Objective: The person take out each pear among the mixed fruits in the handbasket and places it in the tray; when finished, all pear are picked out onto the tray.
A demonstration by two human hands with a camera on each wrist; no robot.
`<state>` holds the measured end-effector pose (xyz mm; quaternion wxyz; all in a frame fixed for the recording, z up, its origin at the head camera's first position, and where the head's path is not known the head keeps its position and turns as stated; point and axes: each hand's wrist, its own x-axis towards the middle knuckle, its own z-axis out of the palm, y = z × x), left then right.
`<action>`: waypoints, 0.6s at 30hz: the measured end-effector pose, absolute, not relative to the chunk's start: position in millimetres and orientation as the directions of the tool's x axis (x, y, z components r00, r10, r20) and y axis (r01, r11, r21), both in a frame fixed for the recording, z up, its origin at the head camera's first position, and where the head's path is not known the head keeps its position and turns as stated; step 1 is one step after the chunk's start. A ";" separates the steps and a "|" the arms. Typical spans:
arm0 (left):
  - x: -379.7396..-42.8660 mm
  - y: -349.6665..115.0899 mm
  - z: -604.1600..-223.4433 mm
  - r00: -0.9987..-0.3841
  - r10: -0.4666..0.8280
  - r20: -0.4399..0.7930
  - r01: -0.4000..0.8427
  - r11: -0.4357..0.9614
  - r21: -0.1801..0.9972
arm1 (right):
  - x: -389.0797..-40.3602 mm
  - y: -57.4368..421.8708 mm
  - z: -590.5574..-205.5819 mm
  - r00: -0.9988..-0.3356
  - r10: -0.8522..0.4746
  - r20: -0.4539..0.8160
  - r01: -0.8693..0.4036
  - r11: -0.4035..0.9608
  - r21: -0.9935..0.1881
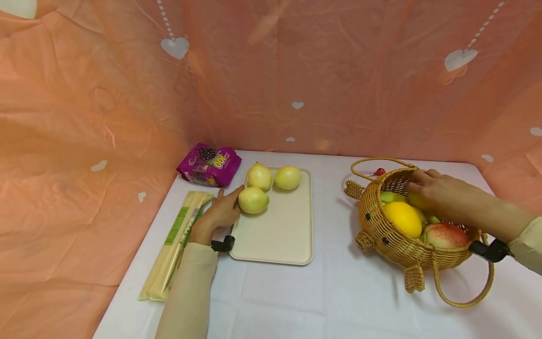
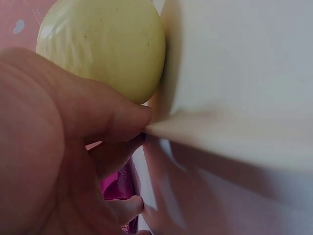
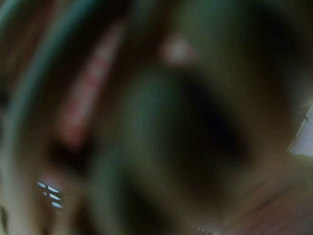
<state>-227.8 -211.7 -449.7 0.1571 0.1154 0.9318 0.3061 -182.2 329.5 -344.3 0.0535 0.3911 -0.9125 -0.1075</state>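
Note:
My left hand (image 1: 222,209) is at the left rim of a cream tray (image 1: 279,240), pinching that rim between thumb and finger, as the left wrist view shows. Right beside the thumb lies a pale yellow-green fruit (image 2: 105,49), lemon-shaped. Two similar fruits, a left one (image 1: 259,176) and a right one (image 1: 288,178), sit at the tray's far end. My right hand (image 1: 440,195) reaches into a wicker basket (image 1: 381,235), its fingers curled over a yellow-green fruit (image 1: 417,200) that they partly hide. The right wrist view is dark and blurred.
In the basket also lie a bright yellow fruit (image 1: 403,219), a red-and-yellow peach (image 1: 445,235) and green fruit. A purple snack bag (image 1: 209,165) and a long noodle-like packet (image 1: 175,245) lie left of the tray. A small red item (image 1: 379,172) is behind the basket handle.

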 end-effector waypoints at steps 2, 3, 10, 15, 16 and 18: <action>-228.4 -212.6 -449.7 -0.924 0.310 -0.224 0.117 0.787 0.606 | -183.1 330.6 -346.3 -0.688 -0.726 0.002 -0.704 0.668 0.239; -228.4 -213.0 -449.4 -0.924 0.310 -0.224 0.117 0.787 0.605 | -183.4 330.8 -347.3 -0.690 -0.724 -0.008 -0.704 0.668 0.240; -229.3 -215.3 -449.0 -0.926 0.301 -0.229 0.108 0.791 0.602 | -181.6 331.8 -349.8 -0.702 -0.711 -0.043 -0.687 0.661 0.301; -227.0 -214.6 -447.9 -0.924 0.306 -0.229 0.107 0.783 0.613 | -176.4 333.1 -343.6 -0.725 -0.689 -0.012 -0.672 0.702 0.235; -226.2 -214.1 -447.6 -0.925 0.307 -0.224 0.108 0.778 0.619 | -174.4 334.0 -341.5 -0.738 -0.675 0.010 -0.659 0.723 0.209; -225.2 -213.3 -446.9 -0.926 0.310 -0.216 0.113 0.772 0.626 | -169.9 336.5 -336.5 -0.758 -0.651 0.050 -0.638 0.755 0.149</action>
